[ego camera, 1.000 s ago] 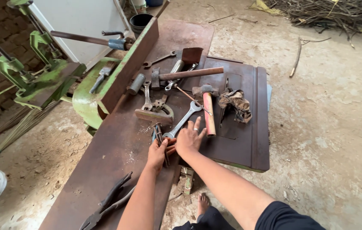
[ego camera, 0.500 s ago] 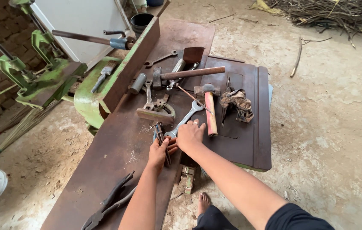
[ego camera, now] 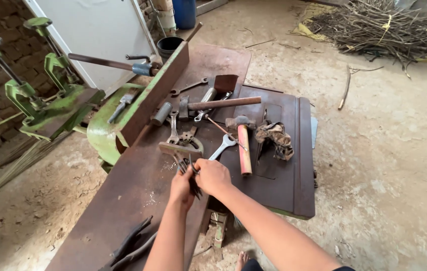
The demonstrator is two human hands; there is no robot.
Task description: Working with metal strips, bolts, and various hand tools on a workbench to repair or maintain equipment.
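I count two hammers point(ego camera: 243, 145) on the rusty table point(ego camera: 138, 195), one open-end wrench point(ego camera: 222, 147), one crumpled rag point(ego camera: 273, 139) and one pair of long tongs point(ego camera: 130, 246) near its close end. My left hand point(ego camera: 182, 186) and right hand point(ego camera: 212, 175) both close around a dark pair of pliers point(ego camera: 189, 170), held between them just above the table.

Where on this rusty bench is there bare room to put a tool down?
Bare patches: the bench top between the left hand and the big pliers; the dark panel right of the red-handled hammer, below the rag. Crowded: the wrenches above both hands.
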